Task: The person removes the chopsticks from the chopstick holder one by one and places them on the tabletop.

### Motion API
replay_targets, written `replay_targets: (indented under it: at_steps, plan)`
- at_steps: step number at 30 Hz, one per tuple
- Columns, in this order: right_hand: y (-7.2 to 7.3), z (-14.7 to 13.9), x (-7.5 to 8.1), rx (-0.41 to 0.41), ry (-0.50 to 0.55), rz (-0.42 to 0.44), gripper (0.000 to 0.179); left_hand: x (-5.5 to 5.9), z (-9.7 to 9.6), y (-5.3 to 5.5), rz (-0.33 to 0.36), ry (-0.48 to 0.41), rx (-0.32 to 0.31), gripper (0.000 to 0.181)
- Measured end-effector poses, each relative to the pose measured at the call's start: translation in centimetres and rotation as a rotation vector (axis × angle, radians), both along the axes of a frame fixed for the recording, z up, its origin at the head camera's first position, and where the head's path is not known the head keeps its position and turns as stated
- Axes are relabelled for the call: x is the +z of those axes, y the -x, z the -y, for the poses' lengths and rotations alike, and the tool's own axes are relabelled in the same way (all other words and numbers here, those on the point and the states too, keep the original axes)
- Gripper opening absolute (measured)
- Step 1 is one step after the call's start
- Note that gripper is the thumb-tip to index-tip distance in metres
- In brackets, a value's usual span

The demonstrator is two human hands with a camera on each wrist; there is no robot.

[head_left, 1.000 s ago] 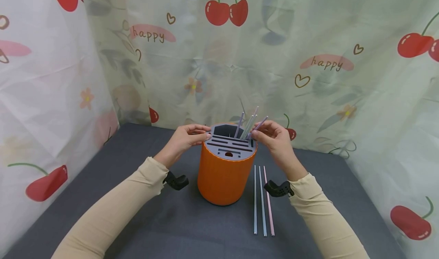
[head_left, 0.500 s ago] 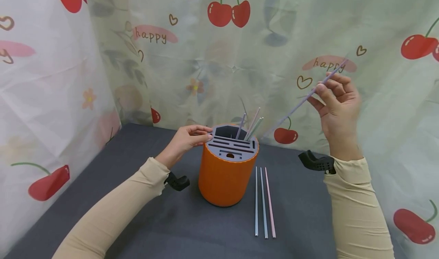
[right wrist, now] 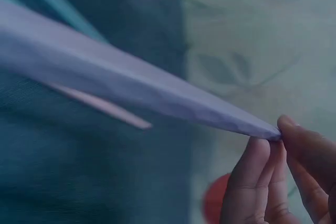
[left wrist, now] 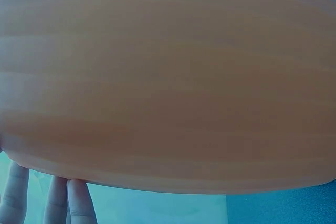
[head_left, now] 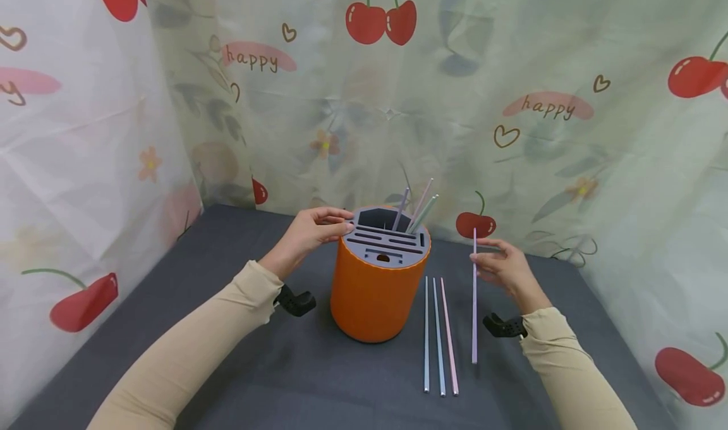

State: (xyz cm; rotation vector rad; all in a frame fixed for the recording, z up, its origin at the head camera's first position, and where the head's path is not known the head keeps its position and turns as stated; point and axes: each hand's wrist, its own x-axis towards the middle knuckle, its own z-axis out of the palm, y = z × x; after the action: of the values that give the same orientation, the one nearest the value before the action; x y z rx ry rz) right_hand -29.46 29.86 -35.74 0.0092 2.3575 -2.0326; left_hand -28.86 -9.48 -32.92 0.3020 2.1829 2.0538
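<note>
Though earlier high, purple stick [head_left: 474, 303] lower.

Cream sleeves [head_left: 196, 348], wrinkled cuffs [head_left: 256, 291]; black wrist cameras [head_left: 297, 302], seemingly perforated.

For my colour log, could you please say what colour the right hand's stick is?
The stick is pale purple, clearest in the head view.

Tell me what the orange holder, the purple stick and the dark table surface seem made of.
Orange holder: probably matte plastic; stiff, rounded wall with soft highlights.
Purple stick: coated metal or plastic, can't tell which; straight, with a faint sheen along its sides.
Dark table surface: likely dull cloth; fine grain in the right wrist view.
</note>
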Motion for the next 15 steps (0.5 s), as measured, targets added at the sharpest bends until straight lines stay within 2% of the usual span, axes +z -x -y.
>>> replay_targets:
  at_steps: [3,7,10,15]
  plan:
    - [0.4,0.0,-3.7,0.0,-0.148,0.119,0.054,0.0,0.0,0.0,0.005,-0.008,0.002,0.033]
    - [0.7,0.1,-7.1,-0.054,-0.199,0.23,0.051,0.0,-0.1,0.0,0.01,-0.013,0.004,0.034]
    - [0.7,0.2,-8.6,-0.069,-0.237,0.287,0.048,-0.1,-0.1,0.0,0.011,-0.01,0.003,0.034]
    - [0.7,0.3,-9.9,-0.071,-0.301,0.293,0.045,-0.1,-0.1,0.1,0.016,-0.014,0.006,0.034]
